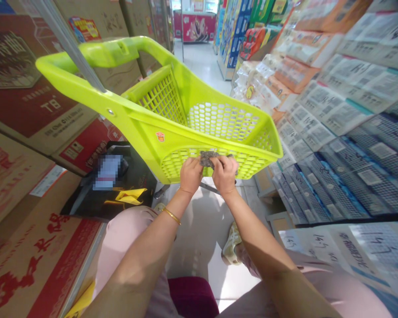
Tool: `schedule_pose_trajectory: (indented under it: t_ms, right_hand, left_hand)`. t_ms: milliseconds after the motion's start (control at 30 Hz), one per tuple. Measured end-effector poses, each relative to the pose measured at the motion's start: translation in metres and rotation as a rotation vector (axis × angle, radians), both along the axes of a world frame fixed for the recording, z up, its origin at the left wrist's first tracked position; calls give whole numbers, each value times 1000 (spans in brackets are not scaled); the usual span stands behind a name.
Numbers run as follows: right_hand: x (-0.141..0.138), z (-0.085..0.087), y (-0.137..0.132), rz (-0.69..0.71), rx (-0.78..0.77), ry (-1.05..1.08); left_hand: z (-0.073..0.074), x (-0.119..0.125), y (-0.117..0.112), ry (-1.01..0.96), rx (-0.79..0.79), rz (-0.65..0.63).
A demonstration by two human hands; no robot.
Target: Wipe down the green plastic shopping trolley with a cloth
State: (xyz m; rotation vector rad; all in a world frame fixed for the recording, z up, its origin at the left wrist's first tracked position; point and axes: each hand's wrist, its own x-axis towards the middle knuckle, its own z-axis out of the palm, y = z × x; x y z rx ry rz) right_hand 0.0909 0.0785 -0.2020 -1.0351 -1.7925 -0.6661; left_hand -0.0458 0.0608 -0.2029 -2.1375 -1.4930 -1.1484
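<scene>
A yellow-green plastic shopping cart [142, 117] with a perforated basket stands in front of my knees. A crumpled grey rag [209, 158] lies against the upper part of its near side wall. My right hand [224, 174] is closed around the rag, whose far end shows beyond the fingers. Close by on the left, my left hand [191, 175] has its fingers curled at the rag's left edge; its fingertips are partly hidden against the basket. Inside the basket, a child-seat flap [162, 95] sits near the handle. A small orange sticker [160, 136] is on the cart's side.
Stacked cardboard cartons [16, 265] line the left. Upon them lie a black bag [135, 174], a blurred-out item [108, 172] and yellow paper [132, 196]. Shelves of packaged tissues [338, 97] rise on the right. A dark red stool [192, 296] is beneath me.
</scene>
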Motion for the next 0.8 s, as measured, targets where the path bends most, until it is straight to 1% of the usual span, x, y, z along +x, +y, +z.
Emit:
schedule_pose_trajectory:
  t_ms: [67, 167, 233, 333, 433, 600, 700, 800]
  right_hand:
    - [1, -13, -1, -17, -9, -30]
    - [3, -27, -6, -13, -77, -105]
    - [4, -32, -10, 24, -103, -150]
    - [6, -34, -14, 51, -73, -170]
    - [8, -27, -16, 54, -45, -82]
    - [10, -8, -15, 112, -48, 108]
    - [11, 4, -15, 170, 4, 175]
    - [13, 16, -18, 167, 20, 237]
  left_hand:
    - [-1, -2, 1, 15, 7, -15]
    - [0, -5, 2, 21, 20, -62]
    - [1, -8, 2, 24, 28, -86]
    - [3, -13, 2, 54, 34, -92]
    - [2, -19, 2, 76, 47, -101]
    - [6, -21, -5, 101, 86, -85]
    - [13, -14, -15, 118, 127, -61]
    - [17, 1, -21, 172, 133, -85]
